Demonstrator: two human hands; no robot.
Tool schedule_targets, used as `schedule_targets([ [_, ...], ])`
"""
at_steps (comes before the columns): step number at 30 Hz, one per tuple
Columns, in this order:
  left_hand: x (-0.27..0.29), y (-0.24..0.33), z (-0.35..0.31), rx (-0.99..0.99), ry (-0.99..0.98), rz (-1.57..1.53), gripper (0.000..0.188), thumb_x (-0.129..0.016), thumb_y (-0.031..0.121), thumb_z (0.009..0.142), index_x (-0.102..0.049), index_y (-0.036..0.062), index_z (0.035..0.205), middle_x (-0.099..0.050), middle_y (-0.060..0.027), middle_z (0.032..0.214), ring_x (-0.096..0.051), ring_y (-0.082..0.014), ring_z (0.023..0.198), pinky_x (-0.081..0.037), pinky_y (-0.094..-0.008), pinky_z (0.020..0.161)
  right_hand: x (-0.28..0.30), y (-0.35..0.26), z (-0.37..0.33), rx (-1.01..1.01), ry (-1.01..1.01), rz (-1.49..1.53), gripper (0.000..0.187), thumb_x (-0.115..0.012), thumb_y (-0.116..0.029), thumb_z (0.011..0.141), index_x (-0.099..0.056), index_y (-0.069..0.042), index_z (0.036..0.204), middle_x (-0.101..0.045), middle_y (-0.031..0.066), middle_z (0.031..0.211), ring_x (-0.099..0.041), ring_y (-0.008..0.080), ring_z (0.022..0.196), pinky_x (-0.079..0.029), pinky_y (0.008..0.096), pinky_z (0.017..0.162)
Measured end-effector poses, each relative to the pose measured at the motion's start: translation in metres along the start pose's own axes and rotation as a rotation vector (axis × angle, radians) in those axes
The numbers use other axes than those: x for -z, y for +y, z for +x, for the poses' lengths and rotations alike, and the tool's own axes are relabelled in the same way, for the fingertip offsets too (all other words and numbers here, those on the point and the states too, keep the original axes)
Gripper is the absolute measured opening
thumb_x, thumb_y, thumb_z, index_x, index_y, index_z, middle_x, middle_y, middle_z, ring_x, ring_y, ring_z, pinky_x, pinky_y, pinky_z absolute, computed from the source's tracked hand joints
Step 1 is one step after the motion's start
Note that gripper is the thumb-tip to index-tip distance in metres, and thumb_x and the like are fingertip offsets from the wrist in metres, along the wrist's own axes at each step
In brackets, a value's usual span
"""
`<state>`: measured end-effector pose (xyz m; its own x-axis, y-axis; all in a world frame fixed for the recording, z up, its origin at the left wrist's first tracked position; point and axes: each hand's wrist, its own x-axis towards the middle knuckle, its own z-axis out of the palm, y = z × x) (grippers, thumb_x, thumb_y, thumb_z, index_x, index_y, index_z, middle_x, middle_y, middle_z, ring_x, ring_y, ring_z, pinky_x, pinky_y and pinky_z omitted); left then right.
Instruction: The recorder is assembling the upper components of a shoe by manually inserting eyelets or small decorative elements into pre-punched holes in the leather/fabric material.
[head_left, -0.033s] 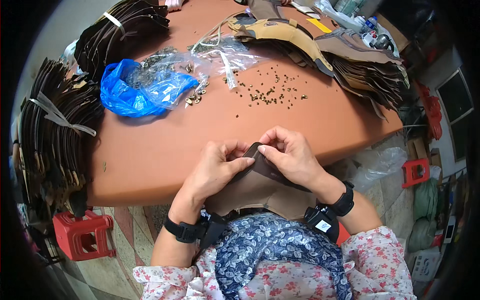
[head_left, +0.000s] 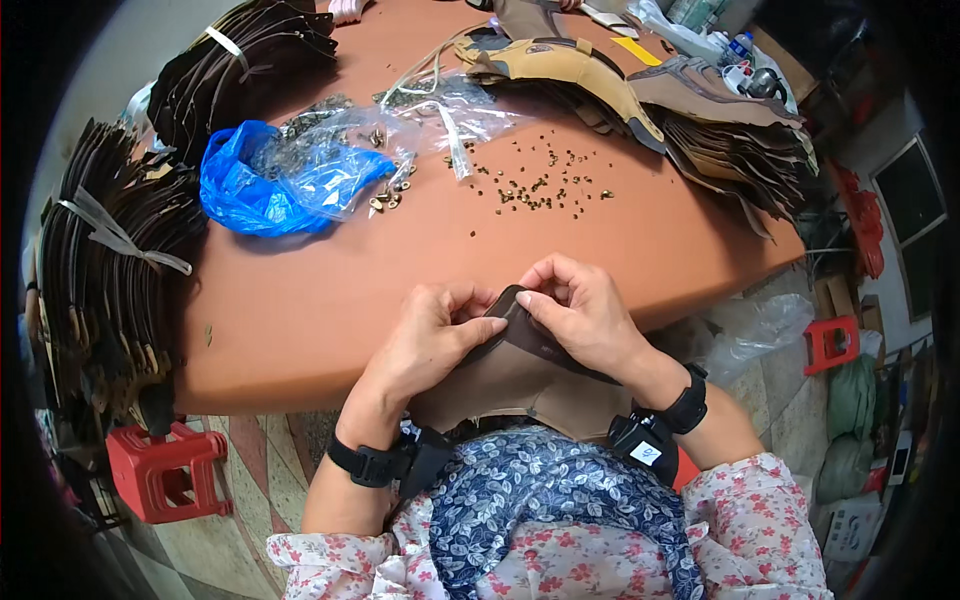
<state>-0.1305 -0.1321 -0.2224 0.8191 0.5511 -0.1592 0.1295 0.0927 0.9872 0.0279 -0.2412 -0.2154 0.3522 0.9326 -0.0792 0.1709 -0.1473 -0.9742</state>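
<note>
A brown shoe upper (head_left: 515, 382) with a darker edge lies over my lap, its pointed dark tip raised at the table's near edge. Pinched between thumb and fingers, the left side of that tip is in my left hand (head_left: 428, 328). My right hand (head_left: 582, 305) grips the tip's top and right side the same way, its thumb pressed flat on the dark material. Whether anything small sits under the fingertips is hidden. Beyond my hands, small brass-coloured metal pieces (head_left: 540, 192) are scattered on the orange-brown table (head_left: 300, 320).
Tied stacks of dark shoe pieces (head_left: 110, 260) stand at the left. A blue plastic bag (head_left: 235, 190) and clear bags (head_left: 480, 115) hold small metal parts. Tan and brown uppers (head_left: 570, 70) are piled at the far right. Red stools (head_left: 165, 470) stand on the floor.
</note>
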Motion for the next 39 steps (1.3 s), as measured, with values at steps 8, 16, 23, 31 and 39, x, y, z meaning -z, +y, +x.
schedule_targets([
  [8, 0.000, 0.002, 0.006, 0.040, -0.066, 0.206, 0.013, -0.062, 0.005, 0.086, -0.070, -0.0035, 0.092, -0.065, -0.0023, 0.070, -0.056, -0.0071, 0.065, -0.046, -0.0248, 0.059, 0.034, 0.003, 0.003, -0.021, -0.063, 0.014, 0.011, -0.062, -0.009, 0.089, -0.063, 0.002, 0.091, -0.063, 0.0003, 0.076, -0.056, 0.0046, 0.072, -0.047, 0.0222, 0.063],
  [16, -0.001, 0.003, 0.003, 0.072, -0.011, 0.146, 0.012, -0.064, 0.006, 0.086, -0.071, -0.0020, 0.092, -0.066, -0.0017, 0.070, -0.056, -0.0060, 0.064, -0.046, -0.0250, 0.059, 0.123, 0.013, 0.087, 0.210, 0.310, -0.702, 0.017, -0.063, -0.014, 0.084, -0.069, -0.001, 0.092, -0.068, 0.0161, 0.086, -0.066, 0.0292, 0.080, -0.051, 0.0383, 0.073],
  [23, -0.002, 0.001, 0.005, 0.061, 0.004, 0.181, 0.012, -0.065, 0.007, 0.085, -0.071, -0.0010, 0.092, -0.066, -0.0032, 0.069, -0.056, -0.0064, 0.063, -0.046, -0.0253, 0.058, 0.125, 0.028, 0.123, 0.354, 0.338, -0.952, 0.014, -0.065, -0.013, 0.084, -0.069, -0.003, 0.091, -0.066, 0.0137, 0.091, -0.064, 0.0321, 0.086, -0.049, 0.0414, 0.076],
  [31, -0.002, 0.002, 0.003, 0.066, 0.019, 0.197, 0.013, -0.065, 0.009, 0.085, -0.070, -0.0017, 0.090, -0.067, -0.0072, 0.068, -0.059, -0.0092, 0.062, -0.047, -0.0276, 0.059, 0.114, 0.032, 0.133, 0.475, 0.312, -1.200, 0.007, -0.060, -0.010, 0.082, -0.064, -0.004, 0.084, -0.062, 0.0124, 0.085, -0.063, 0.0331, 0.085, -0.051, 0.0458, 0.072],
  [39, -0.002, 0.002, 0.010, 0.084, -0.011, 0.170, 0.009, -0.065, 0.004, 0.086, -0.070, -0.0020, 0.090, -0.067, 0.0001, 0.076, -0.057, -0.0059, 0.068, -0.047, -0.0225, 0.063, 0.118, 0.034, 0.134, 0.702, 0.230, -1.494, 0.005, -0.054, -0.007, 0.081, -0.059, -0.006, 0.080, -0.059, 0.0115, 0.081, -0.064, 0.0319, 0.080, -0.052, 0.0439, 0.067],
])
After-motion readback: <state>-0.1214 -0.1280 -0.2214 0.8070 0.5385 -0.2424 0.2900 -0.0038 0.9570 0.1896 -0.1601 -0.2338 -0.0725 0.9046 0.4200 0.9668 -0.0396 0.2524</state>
